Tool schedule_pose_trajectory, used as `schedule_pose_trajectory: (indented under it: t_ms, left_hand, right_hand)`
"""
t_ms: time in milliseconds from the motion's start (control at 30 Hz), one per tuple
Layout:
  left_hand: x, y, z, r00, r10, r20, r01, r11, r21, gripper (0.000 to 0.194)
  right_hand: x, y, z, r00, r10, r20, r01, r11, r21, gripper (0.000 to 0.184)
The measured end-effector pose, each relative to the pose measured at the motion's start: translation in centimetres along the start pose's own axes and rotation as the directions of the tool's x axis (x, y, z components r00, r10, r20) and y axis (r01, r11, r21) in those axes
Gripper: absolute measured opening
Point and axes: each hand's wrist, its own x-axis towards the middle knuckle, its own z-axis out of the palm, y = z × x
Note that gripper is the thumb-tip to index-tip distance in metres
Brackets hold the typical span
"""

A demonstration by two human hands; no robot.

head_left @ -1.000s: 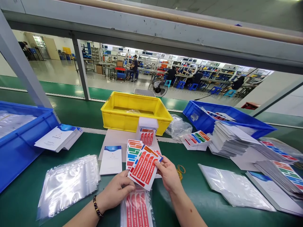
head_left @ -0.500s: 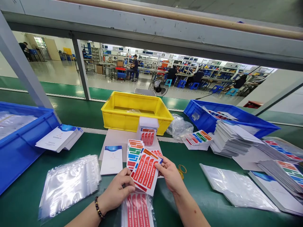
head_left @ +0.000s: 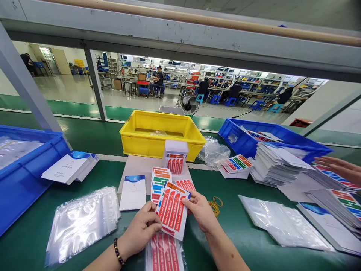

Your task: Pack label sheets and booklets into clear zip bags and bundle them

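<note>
Between my hands is a small set of sticker sheets (head_left: 172, 211), the top one printed with red labels. My left hand (head_left: 143, 227) pinches its lower left edge, and my right hand (head_left: 201, 210) grips the upper right corner. Below them lies a clear plastic bag (head_left: 166, 254) with red-labelled sheets inside. Just beyond, a fanned stack of coloured sticker sheets (head_left: 160, 178) and some red sticker sheets (head_left: 186, 184) rest on a pale board. A white booklet (head_left: 132, 194) with a blue top lies left of them. Behind stands a clear box (head_left: 176, 158) holding more sheets.
A yellow bin (head_left: 162, 145) stands at the back, with blue bins (head_left: 25, 165) on both sides. Clear bags (head_left: 83, 222) lie left, more bags (head_left: 282, 222) right. Rubber bands (head_left: 216, 205) sit by my right hand. Another person's hand (head_left: 341, 167) reaches over sheet stacks at right.
The held sheets have turned more upright and shifted slightly, with my right hand moving a little left and down. Another person's hand has appeared at the right edge.
</note>
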Motion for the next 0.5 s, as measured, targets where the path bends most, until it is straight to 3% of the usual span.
schedule_pose_trajectory:
  t_ms: [167, 300, 400, 467, 500]
  left_hand:
    - [0.2, 0.1, 0.1, 1.0, -0.022, -0.023, 0.021, 0.999, -0.04, 0.015]
    - [0.2, -0.1, 0.2, 0.997, -0.045, -0.062, 0.039, 0.994, -0.1, 0.017]
    - [0.2, -0.4, 0.2, 0.992, -0.06, -0.111, 0.046, 0.991, -0.127, 0.02]
    - [0.2, -0.6, 0.2, 0.987, -0.046, -0.153, 0.024, 0.989, -0.143, 0.021]
    - [0.2, -0.7, 0.3, 0.983, -0.035, -0.18, 0.008, 0.988, -0.152, 0.022]
  right_hand:
    - [-0.3, 0.3, 0.9, 0.998, 0.008, 0.069, -0.01, 1.0, 0.027, 0.039]
    - [-0.5, 0.5, 1.1, 0.993, -0.032, 0.116, 0.029, 0.999, 0.023, 0.048]
    - [-0.6, 0.6, 1.0, 0.98, -0.081, 0.183, 0.113, 0.979, -0.171, 0.034]
    - [-0.8, 0.6, 1.1, 0.956, -0.119, 0.27, 0.208, 0.919, -0.334, 0.015]
    - [-0.9, 0.5, 1.1, 0.939, -0.128, 0.318, 0.251, 0.888, -0.385, 0.015]
